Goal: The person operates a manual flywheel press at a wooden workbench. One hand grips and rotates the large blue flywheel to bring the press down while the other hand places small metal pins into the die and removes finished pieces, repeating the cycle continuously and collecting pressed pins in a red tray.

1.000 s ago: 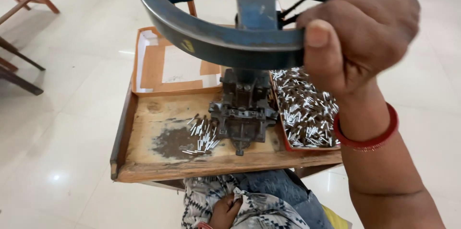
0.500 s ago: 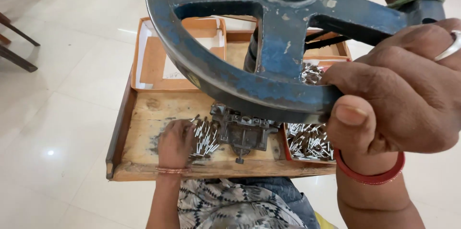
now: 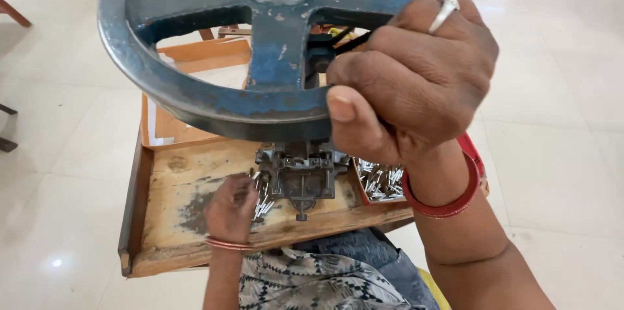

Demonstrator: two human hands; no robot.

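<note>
A blue iron hand wheel (image 3: 195, 89) with worn paint fills the top of the head view. My right hand (image 3: 409, 82) grips its rim on the right, thumb on the near edge, with a ring and a red bangle on that arm. Below the wheel stands a dark metal press head (image 3: 299, 177). My left hand (image 3: 231, 209) rests on the wooden tray (image 3: 175, 180) just left of the press, its fingers on a heap of small silver metal pieces (image 3: 263, 203); what the fingers hold is hidden.
A red-edged box of several silver metal pieces (image 3: 380, 180) sits right of the press. An open wooden compartment (image 3: 195, 63) lies beyond the tray. Pale tiled floor (image 3: 552, 121) surrounds the bench, with chair legs at the far left. My patterned lap (image 3: 312, 284) is below.
The wheel has turned and my right hand has swung leftward with its rim. My left hand rose from my lap to the pile of pieces and stays there.
</note>
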